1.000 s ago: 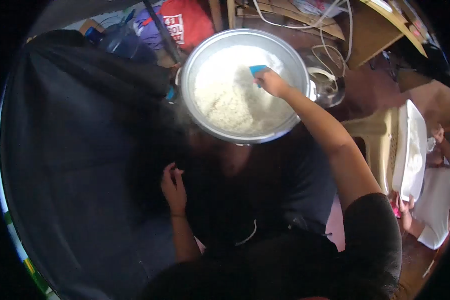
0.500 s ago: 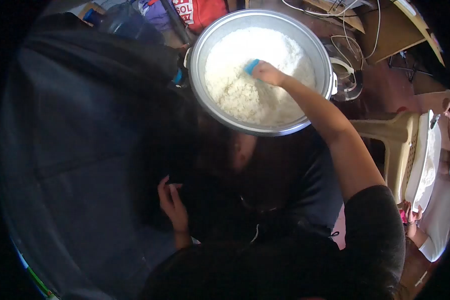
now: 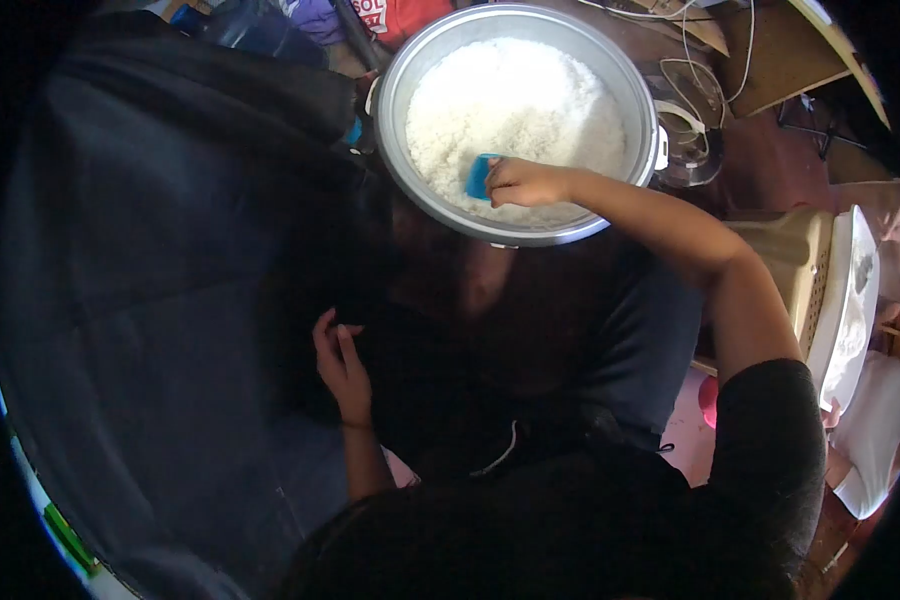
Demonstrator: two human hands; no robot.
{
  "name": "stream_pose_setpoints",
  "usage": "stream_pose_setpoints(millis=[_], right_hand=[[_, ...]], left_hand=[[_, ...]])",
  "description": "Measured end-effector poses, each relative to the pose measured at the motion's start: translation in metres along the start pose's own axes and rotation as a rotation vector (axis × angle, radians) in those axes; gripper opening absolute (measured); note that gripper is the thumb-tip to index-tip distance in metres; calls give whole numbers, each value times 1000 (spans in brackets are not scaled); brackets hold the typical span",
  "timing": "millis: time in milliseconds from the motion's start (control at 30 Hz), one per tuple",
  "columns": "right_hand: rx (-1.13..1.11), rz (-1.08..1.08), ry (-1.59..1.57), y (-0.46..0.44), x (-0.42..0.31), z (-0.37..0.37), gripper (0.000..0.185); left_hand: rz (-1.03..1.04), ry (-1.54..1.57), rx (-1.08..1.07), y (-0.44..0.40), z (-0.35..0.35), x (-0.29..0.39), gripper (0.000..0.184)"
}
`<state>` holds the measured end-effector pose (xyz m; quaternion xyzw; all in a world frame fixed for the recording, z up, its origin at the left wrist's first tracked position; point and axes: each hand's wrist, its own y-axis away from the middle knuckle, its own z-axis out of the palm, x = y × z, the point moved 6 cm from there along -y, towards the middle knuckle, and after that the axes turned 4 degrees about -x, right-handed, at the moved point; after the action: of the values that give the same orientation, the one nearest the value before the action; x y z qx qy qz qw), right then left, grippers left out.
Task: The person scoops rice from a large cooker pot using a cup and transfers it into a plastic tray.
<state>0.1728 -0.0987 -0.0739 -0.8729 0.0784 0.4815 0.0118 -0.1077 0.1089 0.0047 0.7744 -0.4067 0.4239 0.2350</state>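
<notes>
A large round metal pot holds a broad mass of white rice. My right hand is closed on a flat blue scraper, low over the rice near the pot's front left side; the scraper's lower edge meets the rice. Lower in the view, my left hand hangs over the dark cloth with its fingers apart and nothing in it.
Dark fabric covers the left side. Right of the pot lie a clear lid and white cords. Farther right, a beige plastic stool stands beside a white tray of white food, near another person's hand. A red bag is behind.
My right hand and the blue scraper have moved down toward the pot's near side. The view has shifted, leaving the pot higher and farther right than in the earliest frame.
</notes>
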Motion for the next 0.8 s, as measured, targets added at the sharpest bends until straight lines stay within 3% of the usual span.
stream_pose_setpoints(millis=[67, 167, 300, 400, 533, 633, 800], right_hand=[[57, 41, -132, 1, 1, 1, 31], [67, 376, -425, 4, -6, -5, 32], [76, 281, -535, 6, -2, -8, 34], [112, 211, -889, 14, 18, -3, 32], [401, 284, -1147, 23, 34, -5, 20], [429, 211, -1221, 26, 39, -3, 15], [664, 24, -1593, 22, 29, -4, 16]], left_hand=[[14, -29, 8, -1, 1, 3, 29], [17, -68, 7, -5, 5, 5, 29], [18, -62, -14, -13, 13, -9, 29], [49, -92, -26, -19, 16, -5, 30], [10, -116, -40, -27, 23, -5, 30], [9, -105, -85, -31, 29, -4, 30], [65, -75, -72, -36, 34, -4, 30]])
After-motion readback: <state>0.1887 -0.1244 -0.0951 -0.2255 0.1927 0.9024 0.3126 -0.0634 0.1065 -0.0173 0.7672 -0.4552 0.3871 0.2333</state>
